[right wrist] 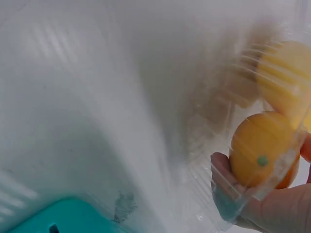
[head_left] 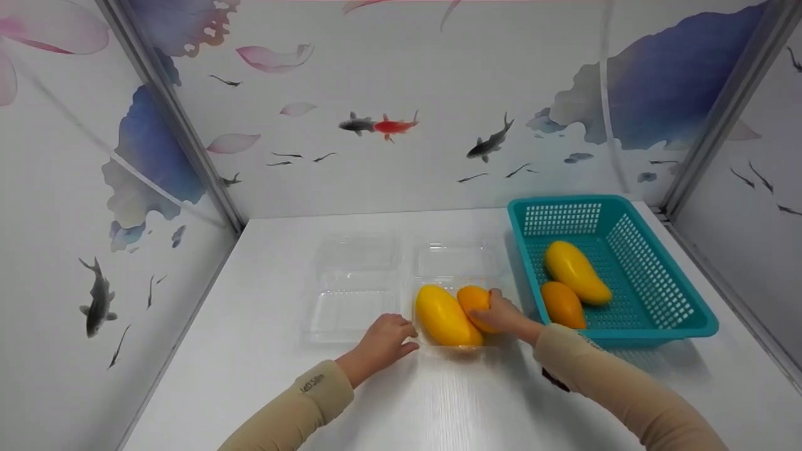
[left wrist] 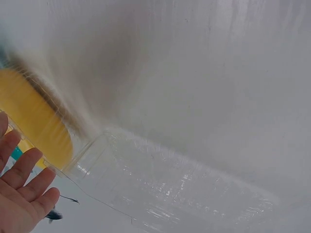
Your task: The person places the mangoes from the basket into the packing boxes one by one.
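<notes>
A clear plastic clamshell box (head_left: 432, 351) holds a large yellow mango (head_left: 446, 316) and a smaller orange mango (head_left: 474, 307) side by side. My right hand (head_left: 504, 315) grips the orange mango, its fingers and thumb around the fruit behind the see-through wall in the right wrist view. Beside the box's left edge is my left hand (head_left: 385, 341), fingers relaxed and holding nothing. The left wrist view has these fingers (left wrist: 29, 167) close to the rim; whether they touch it I cannot tell.
A teal basket (head_left: 680, 335) on the right contains a yellow mango (head_left: 576, 272) and an orange mango (head_left: 562, 305). Another clear clamshell box (head_left: 351, 313) lies open to the left. Patterned panels (head_left: 426, 175) enclose the white table (head_left: 263, 282) at the back and sides.
</notes>
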{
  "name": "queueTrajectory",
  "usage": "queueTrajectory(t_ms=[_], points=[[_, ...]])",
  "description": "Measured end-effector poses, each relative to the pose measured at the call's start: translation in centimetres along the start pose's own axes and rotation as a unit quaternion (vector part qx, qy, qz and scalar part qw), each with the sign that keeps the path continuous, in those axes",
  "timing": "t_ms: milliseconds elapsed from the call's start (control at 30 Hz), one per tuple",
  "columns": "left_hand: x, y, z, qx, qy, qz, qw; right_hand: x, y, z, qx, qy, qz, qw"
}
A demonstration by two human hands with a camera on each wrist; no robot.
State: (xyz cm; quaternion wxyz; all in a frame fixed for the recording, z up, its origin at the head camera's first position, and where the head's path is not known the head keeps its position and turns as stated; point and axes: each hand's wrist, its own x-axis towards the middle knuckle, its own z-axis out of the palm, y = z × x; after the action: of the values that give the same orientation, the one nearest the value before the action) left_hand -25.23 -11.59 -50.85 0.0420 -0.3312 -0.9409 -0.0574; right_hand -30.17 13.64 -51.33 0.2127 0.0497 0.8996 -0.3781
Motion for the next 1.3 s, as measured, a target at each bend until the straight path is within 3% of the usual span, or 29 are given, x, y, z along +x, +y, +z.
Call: queueTrajectory(t_ms=[200, 433, 700, 867, 1000, 1167, 1300], points=[[0.0, 0.0, -0.1, -0.005, -0.006, -0.011, 0.9999, 0.3, 0.4, 0.7, -0.016, -0.001, -0.002, 0.9999], [-0.2, -0.1, 0.0, -0.013, -0.001, -0.013, 0.9998, 0.0, -0.1, 0.7, -0.063, 0.046, -0.061, 0.9951], [-0.2, 0.0, 0.1, -0.018, 0.004, -0.012, 0.9998, 0.4, -1.2, -1.1, -0.053, 0.048, -0.092, 0.9932], [-0.3, -0.1, 0.0, -0.03, -0.004, -0.026, 0.9992, 1.3, -2.3, -3.1, -0.002, 0.038, -0.056, 0.9977], [-0.3, -0.1, -0.1, -0.021, 0.0, -0.019, 0.9996, 2.5, -2.6, -4.4, 0.048, 0.036, -0.013, 0.9981], [-0.1, 0.2, -0.2, -0.016, -0.005, -0.015, 0.9997, 4.1, -2.3, -5.1, 0.133, 0.051, 0.047, 0.9887], [0.0, 0.3, -0.2, -0.015, -0.02, -0.023, 0.9994, 4.9, -2.0, -5.3, 0.185, 0.057, 0.057, 0.9795]])
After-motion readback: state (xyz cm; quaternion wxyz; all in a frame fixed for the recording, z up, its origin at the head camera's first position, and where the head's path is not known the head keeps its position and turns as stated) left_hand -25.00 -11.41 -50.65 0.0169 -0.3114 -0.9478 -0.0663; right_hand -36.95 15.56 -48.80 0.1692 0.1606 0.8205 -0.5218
